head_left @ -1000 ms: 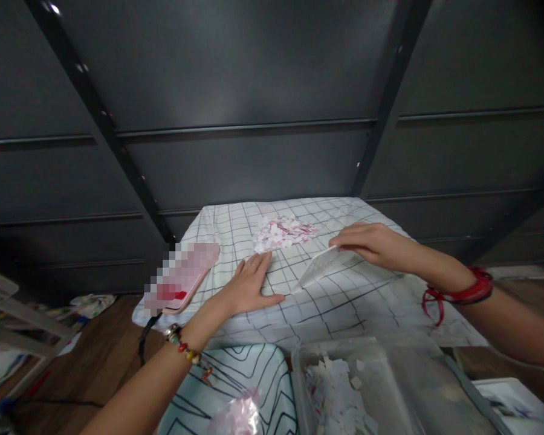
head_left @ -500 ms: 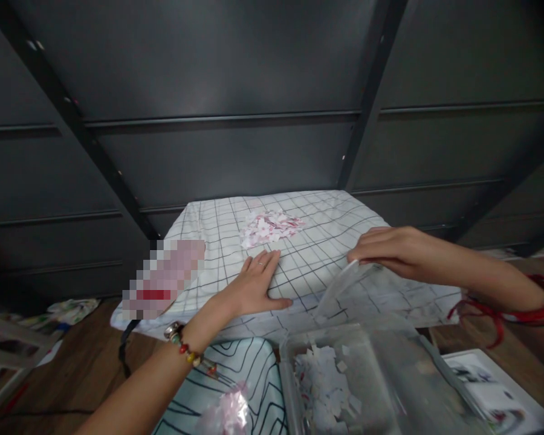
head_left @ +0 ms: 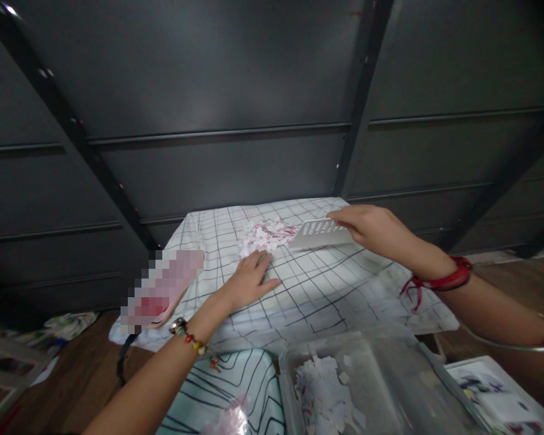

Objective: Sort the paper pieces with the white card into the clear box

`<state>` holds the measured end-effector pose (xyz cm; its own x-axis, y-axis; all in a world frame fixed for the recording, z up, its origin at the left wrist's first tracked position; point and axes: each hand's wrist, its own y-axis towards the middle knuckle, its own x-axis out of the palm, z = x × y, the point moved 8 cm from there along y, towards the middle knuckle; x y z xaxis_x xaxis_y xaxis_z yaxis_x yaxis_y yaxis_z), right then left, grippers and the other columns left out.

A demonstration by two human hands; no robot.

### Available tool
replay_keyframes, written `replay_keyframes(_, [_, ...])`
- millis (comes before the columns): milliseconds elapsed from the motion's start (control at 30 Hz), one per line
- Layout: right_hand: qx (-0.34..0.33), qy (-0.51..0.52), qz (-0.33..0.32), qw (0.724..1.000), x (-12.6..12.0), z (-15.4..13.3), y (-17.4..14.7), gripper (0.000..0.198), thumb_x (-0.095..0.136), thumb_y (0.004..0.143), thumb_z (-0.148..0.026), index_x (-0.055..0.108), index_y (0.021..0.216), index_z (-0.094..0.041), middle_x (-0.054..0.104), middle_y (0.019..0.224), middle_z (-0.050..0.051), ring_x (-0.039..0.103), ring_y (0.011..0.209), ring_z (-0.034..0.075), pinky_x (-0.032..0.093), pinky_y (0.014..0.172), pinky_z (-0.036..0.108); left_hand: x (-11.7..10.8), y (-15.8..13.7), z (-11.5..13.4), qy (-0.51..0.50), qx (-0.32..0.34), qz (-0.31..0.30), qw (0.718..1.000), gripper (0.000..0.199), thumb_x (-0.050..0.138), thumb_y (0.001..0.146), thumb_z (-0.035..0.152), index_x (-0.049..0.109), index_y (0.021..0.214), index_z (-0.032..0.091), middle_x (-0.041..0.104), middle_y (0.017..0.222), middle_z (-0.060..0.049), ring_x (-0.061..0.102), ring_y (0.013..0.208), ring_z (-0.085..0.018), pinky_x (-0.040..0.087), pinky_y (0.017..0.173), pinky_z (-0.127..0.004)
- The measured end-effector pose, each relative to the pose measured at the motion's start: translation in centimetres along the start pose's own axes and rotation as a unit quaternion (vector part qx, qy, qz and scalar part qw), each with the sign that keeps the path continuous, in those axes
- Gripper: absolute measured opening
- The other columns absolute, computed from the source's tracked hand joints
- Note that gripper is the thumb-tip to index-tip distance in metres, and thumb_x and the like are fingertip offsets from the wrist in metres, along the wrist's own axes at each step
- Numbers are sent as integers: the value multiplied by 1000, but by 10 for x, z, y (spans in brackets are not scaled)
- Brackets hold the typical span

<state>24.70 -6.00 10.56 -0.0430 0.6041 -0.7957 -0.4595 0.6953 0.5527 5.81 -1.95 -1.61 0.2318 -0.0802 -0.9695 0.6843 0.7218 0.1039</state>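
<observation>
A pile of small white and pink paper scraps [head_left: 265,234] lies on the white checked cloth [head_left: 222,229]. My left hand [head_left: 249,281] rests palm down on the cloth, fingers spread, its fingertips at the near edge of the pile. My right hand [head_left: 362,229] grips a white plastic piece with a row of slots [head_left: 321,234] by its upper right part. That piece stands tilted on the cloth, its left end beside the scraps. My fingers hide part of it.
A clear plastic box [head_left: 372,356] with white paper pieces [head_left: 324,386] stands in front. Left of it are a teal patterned cushion [head_left: 249,380] and a shiny pink plastic bag [head_left: 231,417]. A blurred-out phone-like object [head_left: 172,284] with a black cable lies left. Dark panels [head_left: 217,169] rise behind.
My right hand has moved left and away from me, bringing the slotted white piece from near the box to beside the scraps. My left hand stays nearly in place.
</observation>
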Motion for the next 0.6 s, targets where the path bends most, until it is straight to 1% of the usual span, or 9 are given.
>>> replay_keyframes(67, [15,-23,-4,1000,12,-5,8,41,42,72,-2,63,102,-18,70,91,6,64,81,18,49,70,28,1,2,-2,21,18,3,1000,57,43,90,45,38,133,8,32,143,-19,27,133,-31,23,109,-44])
replay_keyframes(133, [23,-35,-10,999,22,-12,15,38,42,73,-2,63,101,-17,69,91,8,63,80,19,47,69,29,1,2,-1,32,33,16,999,52,44,91,44,42,131,11,36,141,-17,29,132,-29,23,109,-42])
replay_keyframes(233, [20,-35,-21,999,33,-23,22,37,41,75,-1,62,101,-16,68,90,9,62,80,19,45,70,30,-1,-2,0,37,38,37,998,50,43,92,44,42,131,14,36,141,-14,29,132,-27,24,109,-41])
replay_keyframes(367, [6,-30,-29,999,40,-34,29,38,41,75,1,62,102,-16,68,89,8,61,79,18,42,70,29,-3,-5,-4,44,34,54,997,48,40,93,45,43,130,14,35,142,-14,28,132,-27,24,109,-42])
replay_keyframes(467, [-3,-28,-40,999,40,-37,31,36,42,74,2,63,98,-16,67,84,7,60,77,17,41,70,29,-5,-7,-16,44,16,67,997,51,40,92,46,40,132,14,32,143,-15,27,132,-30,24,108,-45])
replay_keyframes(600, [1,-23,-51,998,37,-33,30,38,41,71,3,63,96,-17,67,83,5,60,76,16,41,68,27,-6,-14,-40,53,-39,77,995,56,40,92,46,34,136,11,27,144,-20,24,133,-35,25,106,-50])
